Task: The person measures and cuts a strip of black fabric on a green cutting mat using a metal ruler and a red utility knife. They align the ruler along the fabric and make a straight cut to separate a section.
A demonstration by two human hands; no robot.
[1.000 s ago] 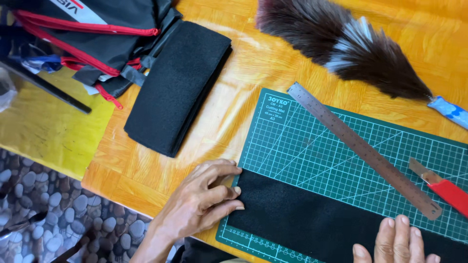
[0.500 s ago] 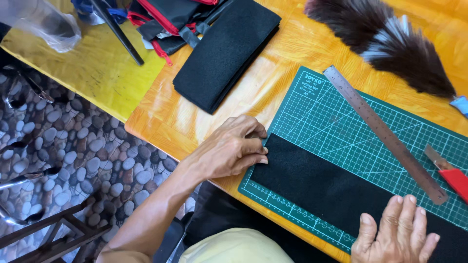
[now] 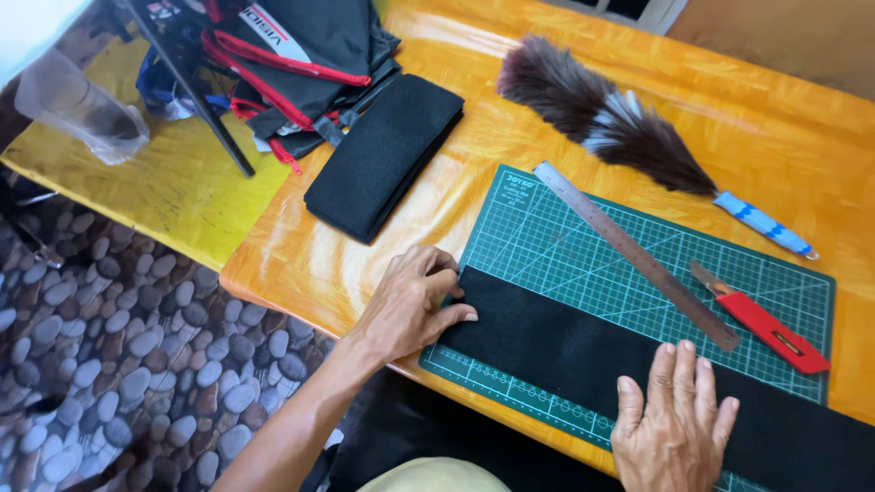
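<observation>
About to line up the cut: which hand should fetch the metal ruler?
Probably right. The right hand lies flat on the black fabric strip just below the metal ruler; the left hand pins the strip's far end.

Upper left of frame: white rectangular label panel with dark and red lettering, on black bag with red trim. No packages, signs or screens visible elsewhere.
</observation>
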